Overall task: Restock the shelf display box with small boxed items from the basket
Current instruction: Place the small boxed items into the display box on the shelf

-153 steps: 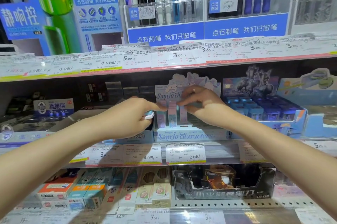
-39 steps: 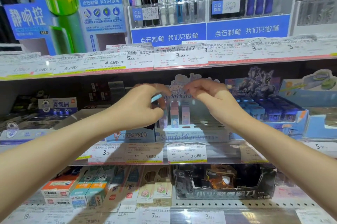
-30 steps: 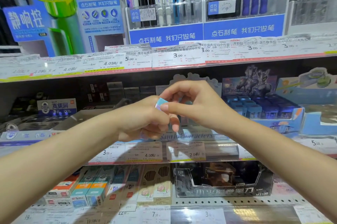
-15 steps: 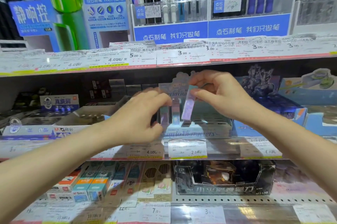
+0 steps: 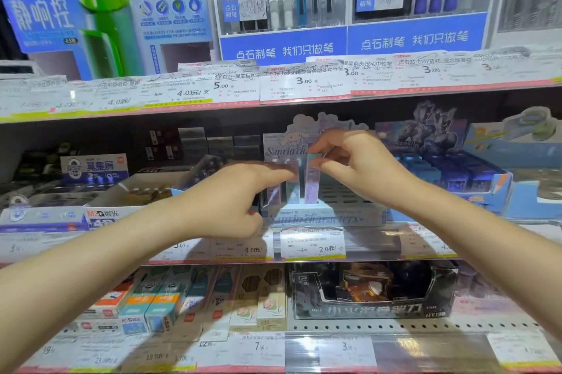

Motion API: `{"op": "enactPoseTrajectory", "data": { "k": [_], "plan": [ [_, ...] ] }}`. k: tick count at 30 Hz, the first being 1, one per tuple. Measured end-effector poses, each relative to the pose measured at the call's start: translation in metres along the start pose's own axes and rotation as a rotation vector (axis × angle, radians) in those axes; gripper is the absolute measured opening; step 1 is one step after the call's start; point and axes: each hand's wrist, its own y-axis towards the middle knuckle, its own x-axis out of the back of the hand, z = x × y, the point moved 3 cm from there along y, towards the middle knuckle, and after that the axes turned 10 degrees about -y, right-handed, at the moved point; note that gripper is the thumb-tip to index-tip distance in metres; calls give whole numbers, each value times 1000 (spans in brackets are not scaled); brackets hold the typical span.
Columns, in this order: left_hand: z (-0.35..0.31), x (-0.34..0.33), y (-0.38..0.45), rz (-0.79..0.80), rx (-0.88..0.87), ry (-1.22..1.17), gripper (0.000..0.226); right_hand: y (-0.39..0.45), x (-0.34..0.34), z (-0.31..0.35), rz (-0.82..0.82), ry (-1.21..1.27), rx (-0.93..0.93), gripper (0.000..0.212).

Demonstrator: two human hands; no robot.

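**Display box takes another slim carton on the middle shelf**

Display box (image 5: 322,217), pale blue and lettered with a cartoon-character brand, sits at the front edge of the middle shelf (image 5: 365,247), just above a 2.0 price tag (image 5: 313,244); its slotted tray lies mostly bare toward the right, with a few small boxed items (image 5: 281,191) standing upright at its left end. The right hand (image 5: 355,169) pinches the top of a lilac boxed item (image 5: 311,183) between thumb and forefinger, its grip closed on the carton, which stands nearly upright with its foot at the tray, just beside those already in place; whether it has fully seated in a slot cannot be told. The left hand (image 5: 231,200) reaches in from the left, fingers extended and touching the tops of the standing items, steadying rather than clasping; its grip holds nothing that can be seen. Both bare forearms stretch in from the lower corners. A dark-blue display carton (image 5: 450,172) stands just right of the box; a grey open tray (image 5: 137,191) sits to its left; pen racks (image 5: 286,8) line the shelf above; a black display carton (image 5: 374,294) sits on the shelf below.
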Motion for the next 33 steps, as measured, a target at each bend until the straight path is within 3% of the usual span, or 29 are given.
{"op": "enactPoseTrajectory", "data": {
  "k": [14, 20, 26, 33],
  "plan": [
    [3, 6, 4, 41, -13, 30, 80, 1, 5, -1, 10, -89, 59, 12],
    [4, 6, 4, -18, -88, 71, 81, -4, -8, -3, 13, -126, 114, 12],
    [4, 6, 6, -45, -125, 82, 79, -12, -9, -6, 41, -94, 40, 40],
    [-3, 3, 7, -106, -97, 51, 65, -19, 0, -4, 111, 21, 40, 50]
  ]
}}
